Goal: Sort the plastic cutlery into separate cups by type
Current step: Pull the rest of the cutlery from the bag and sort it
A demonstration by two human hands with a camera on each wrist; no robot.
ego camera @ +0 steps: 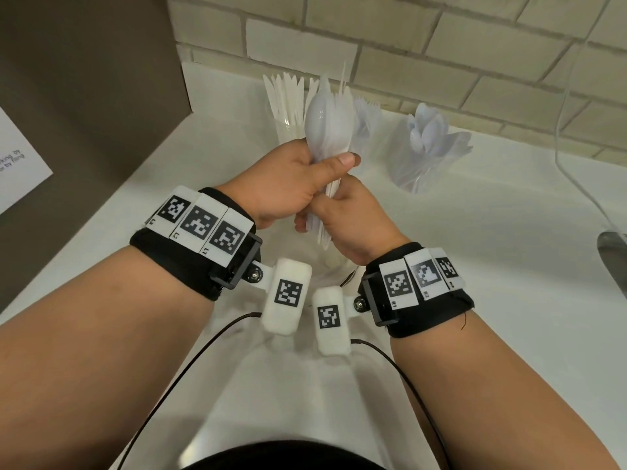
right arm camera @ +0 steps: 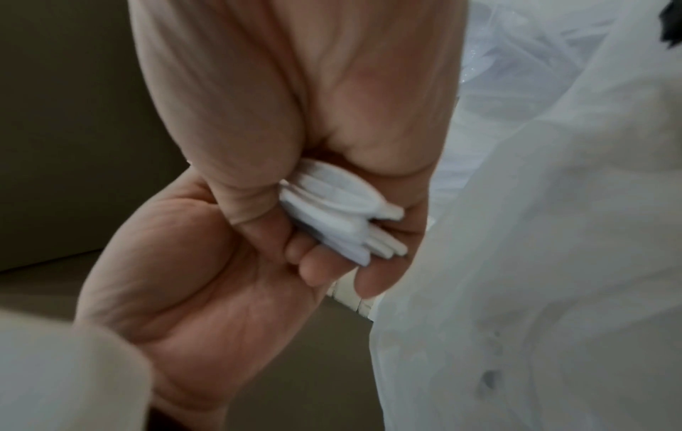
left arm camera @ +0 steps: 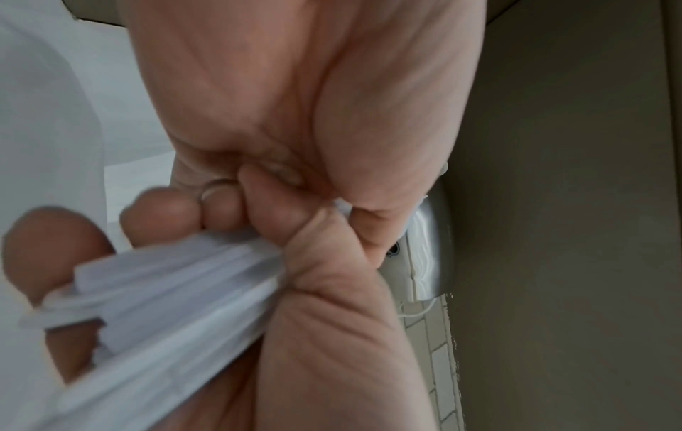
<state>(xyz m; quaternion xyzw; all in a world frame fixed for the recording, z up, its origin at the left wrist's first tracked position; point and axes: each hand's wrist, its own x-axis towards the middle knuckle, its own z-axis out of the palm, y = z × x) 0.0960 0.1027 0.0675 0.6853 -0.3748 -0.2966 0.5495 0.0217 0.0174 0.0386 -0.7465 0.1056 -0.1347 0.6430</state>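
Both hands meet above the middle of the white table [ego camera: 492, 266], sharing one bundle of white plastic cutlery [ego camera: 330, 120]. The left hand [ego camera: 288, 184] grips the bundle about midway, fingers curled round it and the thumb pressed across the front; spoon bowls and thin handle tips fan out above the fist. The right hand [ego camera: 353, 225] sits just below and touches the left, its fingers wrapped round the lower ends of the handles, which poke out beneath it. From the left wrist view, the handles [left arm camera: 177, 280] run in a tight sheaf across the curled fingers [left arm camera: 291, 213]. The right wrist view shows the flat handle ends [right arm camera: 343, 215] bunched between the right palm and its bent fingers [right arm camera: 321, 268].

Behind the hands, toward the table's far edge along the tiled wall [ego camera: 407, 56], stand three clear cups: the knife cup [ego camera: 288, 106] farthest left, the fork cup [ego camera: 366, 123] directly behind the bundle and partly hidden by it, and the spoon cup [ego camera: 427, 147] to the right, apart from the others. Another clear cup [ego camera: 336, 266] sits under the right wrist, mostly covered.

A dark panel [ego camera: 84, 96] closes the table's left edge. A thin white cable [ego camera: 570, 157] trails down from the wall over the table's right side to a grey object [ego camera: 614, 252] at the frame edge. Bare surface lies between the spoon cup and the cable.
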